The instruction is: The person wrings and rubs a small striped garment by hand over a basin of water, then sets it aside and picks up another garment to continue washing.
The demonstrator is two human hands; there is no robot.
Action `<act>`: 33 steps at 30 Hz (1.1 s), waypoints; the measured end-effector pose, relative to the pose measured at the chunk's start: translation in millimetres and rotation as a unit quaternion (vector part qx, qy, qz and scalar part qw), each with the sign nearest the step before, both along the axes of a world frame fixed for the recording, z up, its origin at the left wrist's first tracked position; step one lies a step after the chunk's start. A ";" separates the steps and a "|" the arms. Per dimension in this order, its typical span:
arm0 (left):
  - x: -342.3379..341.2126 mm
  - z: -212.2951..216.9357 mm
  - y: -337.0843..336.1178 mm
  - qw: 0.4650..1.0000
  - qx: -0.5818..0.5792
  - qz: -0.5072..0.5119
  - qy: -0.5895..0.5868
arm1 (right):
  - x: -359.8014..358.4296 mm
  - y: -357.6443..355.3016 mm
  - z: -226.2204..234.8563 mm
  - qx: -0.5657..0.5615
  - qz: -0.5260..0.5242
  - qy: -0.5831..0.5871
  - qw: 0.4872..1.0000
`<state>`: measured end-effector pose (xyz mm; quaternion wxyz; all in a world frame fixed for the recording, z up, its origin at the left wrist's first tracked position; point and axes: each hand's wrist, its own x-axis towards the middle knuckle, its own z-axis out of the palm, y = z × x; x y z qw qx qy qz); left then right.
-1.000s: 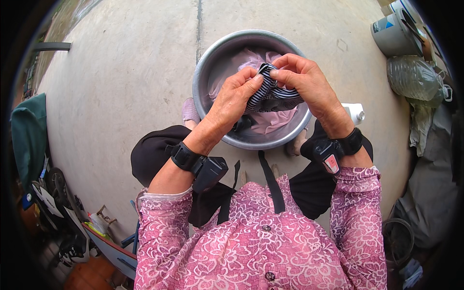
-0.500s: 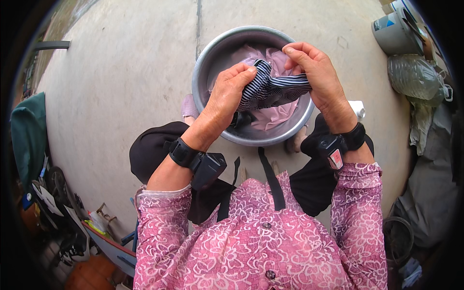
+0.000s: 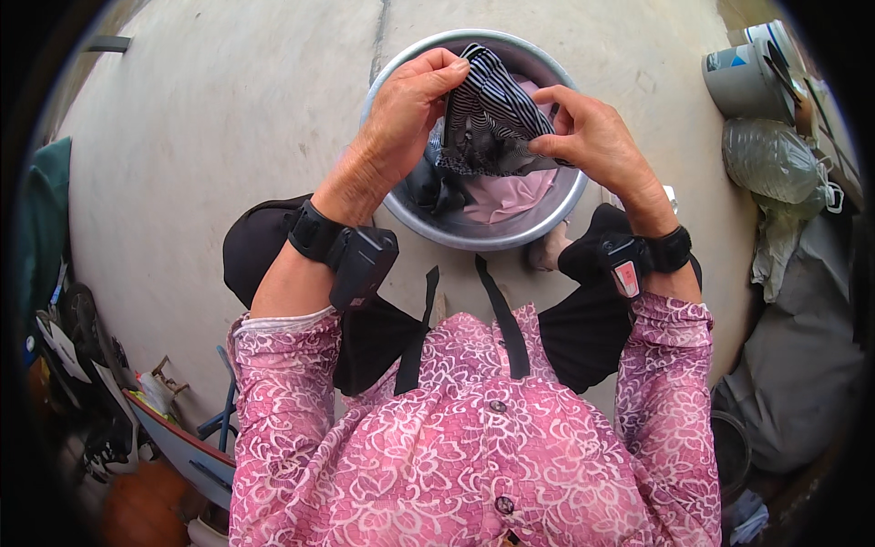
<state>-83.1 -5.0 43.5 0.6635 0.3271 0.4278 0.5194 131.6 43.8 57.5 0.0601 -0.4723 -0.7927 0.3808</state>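
One striped black-and-white cloth (image 3: pixel 492 114) is held up over one round metal basin (image 3: pixel 474 232) by two hands. The left hand (image 3: pixel 401 105) is closed on the cloth's upper left edge, fingers curled over it, thumb on the near side. The right hand (image 3: pixel 588 137) is pinched shut on the cloth's right edge, thumb and forefinger together, the other fingers loosely bent. The cloth is stretched between the two hands, its lower part hanging into the basin. One pink garment (image 3: pixel 510 196) is seen lying in the basin below the cloth, with a darker piece (image 3: pixel 433 191) beside it on the left; whether that piece is part of the striped cloth cannot be told. The basin is set on a bare concrete floor (image 3: pixel 228 118), just in front of the person's knees. Two black wrist bands are counted, one on each wrist, each with a small box-shaped device (image 3: pixel 363 266) fixed to it. A pink patterned long-sleeved shirt (image 3: pixel 474 438) is worn, with two black straps down the chest. At the upper right, one grey bucket (image 3: pixel 743 82) and one clear plastic bag (image 3: pixel 775 164) are seen, well apart from the basin. Mixed clutter along the lower left rim is too blurred to count.
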 end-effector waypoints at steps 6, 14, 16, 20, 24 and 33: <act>14.0 -5.0 1.9 0.987 -0.006 -0.108 0.115 | 17.7 0.5 -35.7 -0.068 -0.044 0.018 0.997; 9.8 -29.8 2.8 0.910 0.059 -0.082 0.403 | 16.0 -19.2 -53.2 -0.349 -0.215 0.325 0.852; 15.3 -25.7 4.0 0.902 0.083 -0.031 0.423 | 18.8 -22.1 -55.2 -0.330 -0.185 0.299 0.876; 38.0 -3.5 -5.0 0.924 0.078 -0.063 0.370 | -2.8 -34.0 -41.1 -0.385 -0.264 0.382 0.797; 43.4 -9.2 -12.4 0.974 0.053 -0.111 0.192 | -16.3 -32.5 -34.3 -0.414 -0.249 0.408 0.775; -2.0 7.7 6.4 0.979 0.044 -0.010 0.201 | -4.3 19.2 -38.0 -0.257 -0.301 0.444 0.804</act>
